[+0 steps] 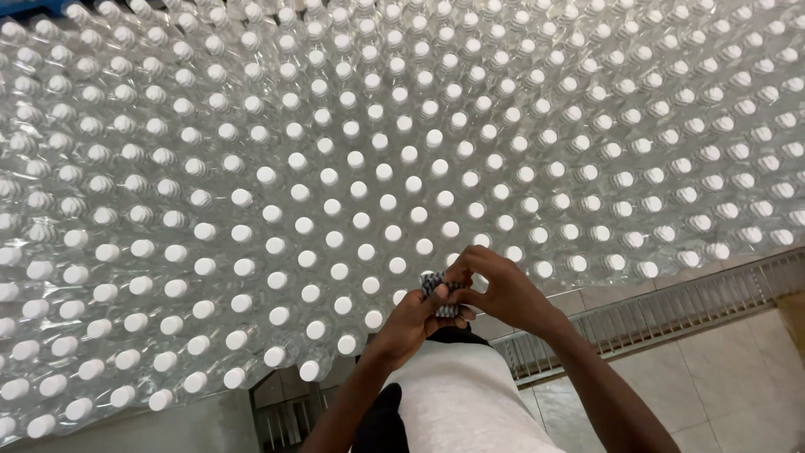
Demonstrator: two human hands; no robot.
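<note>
A wide field of clear bottles (251,210) with white caps spreads before you, packed cap to cap. At its near edge your left hand (411,323) pinches the lower side of a small patterned label (442,289), fingers curled shut on it. Your right hand (503,289) grips the same label from above, fingertips closed. Right of that lies a metal floor grate (671,310) set in tiles (721,377).

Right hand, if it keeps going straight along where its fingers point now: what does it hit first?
The right hand points left, fingers pinching the small patterned item that the left hand also holds. That item comes first, then probably the capped clear bottles beyond, though depth is unclear.
</note>
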